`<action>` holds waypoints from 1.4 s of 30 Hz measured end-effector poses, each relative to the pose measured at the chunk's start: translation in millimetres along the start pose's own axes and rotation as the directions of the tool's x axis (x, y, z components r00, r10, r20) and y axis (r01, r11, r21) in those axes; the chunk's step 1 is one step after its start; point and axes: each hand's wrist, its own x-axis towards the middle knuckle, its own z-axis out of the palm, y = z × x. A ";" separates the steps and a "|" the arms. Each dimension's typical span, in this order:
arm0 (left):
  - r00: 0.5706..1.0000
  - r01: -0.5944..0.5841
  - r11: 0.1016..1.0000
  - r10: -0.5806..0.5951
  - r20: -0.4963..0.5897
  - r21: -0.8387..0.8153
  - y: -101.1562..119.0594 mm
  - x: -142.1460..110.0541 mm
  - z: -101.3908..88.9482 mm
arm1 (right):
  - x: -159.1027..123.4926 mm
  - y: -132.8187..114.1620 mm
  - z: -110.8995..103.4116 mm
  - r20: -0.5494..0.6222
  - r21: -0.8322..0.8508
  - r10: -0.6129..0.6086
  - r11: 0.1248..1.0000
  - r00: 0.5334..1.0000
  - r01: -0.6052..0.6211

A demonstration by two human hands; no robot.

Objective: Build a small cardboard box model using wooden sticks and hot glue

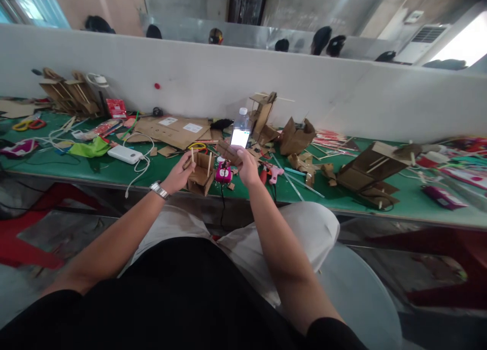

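Observation:
My left hand [178, 173], a watch on its wrist, grips the left side of a small open cardboard box [201, 174] with thin wooden sticks standing in it, at the near edge of the green table [114, 170]. My right hand [245, 165] is closed on a brown cardboard piece [228, 151] held just above and to the right of the box. A pink device [223, 174] lies right behind the box. A lit phone [240, 137] stands beyond my hands, in front of a clear water bottle [241, 119].
A pink glue gun [272, 173], cardboard scraps, sticks and cardboard models [367, 175] lie right. A white power bank [125, 154] with cable, a green cloth [91, 148], flat cardboard [173, 129] and scissors [26, 124] lie left. A white partition [213, 78] backs the table; heads show beyond.

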 end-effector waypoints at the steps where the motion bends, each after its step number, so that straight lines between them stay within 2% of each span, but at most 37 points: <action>1: 1.000 0.004 1.000 -0.004 -0.008 -0.008 -1.0 -0.2 1.7 | 1.6 4.9 2.2 -0.034 0.037 0.033 0.999 0.999 -0.032; 6: 0.998 -0.010 1.000 0.009 -0.065 -0.013 -4.0 1.5 6.4 | 5.7 19.4 13.4 -0.122 0.164 0.146 0.978 0.982 -0.125; 10: 0.993 -0.048 0.999 0.049 -0.106 0.009 -1.9 3.2 7.5 | 4.6 21.5 18.9 -0.126 0.182 0.144 0.976 0.982 -0.120; 15: 0.977 -0.103 0.993 0.111 -0.182 0.053 2.6 -2.4 12.4 | 1.6 7.9 21.9 -0.137 0.100 -0.030 0.994 0.990 0.044; 20: 0.957 -0.106 0.991 0.123 -0.262 0.076 -1.2 -10.1 26.1 | 5.1 -14.6 27.8 -0.112 -0.006 -0.245 0.969 0.963 0.246; 25: 0.927 -0.104 0.987 0.140 -0.347 0.119 -6.9 -12.6 35.8 | 6.4 -20.2 43.1 0.070 -0.126 -0.420 0.896 0.905 0.425; 28: 0.898 -0.081 0.983 0.143 -0.415 0.165 -8.6 -11.7 35.8 | 3.9 -18.9 47.9 0.092 -0.152 -0.460 0.870 0.883 0.469; 32: 0.863 -0.044 0.976 0.144 -0.484 0.213 -10.1 -8.9 35.8 | 1.2 -15.7 43.5 -0.012 -0.168 -0.466 0.873 0.885 0.457; 34: 0.863 -0.046 0.974 0.151 -0.481 0.223 -9.8 -9.6 37.3 | -0.4 -13.2 39.7 -0.040 -0.185 -0.472 0.870 0.881 0.457; 37: 0.891 -0.085 0.972 0.172 -0.421 0.217 -7.8 -15.9 37.2 | -4.7 -9.2 36.2 -0.044 -0.215 -0.480 0.861 0.876 0.461; 42: 0.927 -0.136 0.967 0.201 -0.316 0.216 -3.5 -28.3 22.0 | -12.1 -7.0 36.5 -0.025 -0.279 -0.466 0.853 0.885 0.441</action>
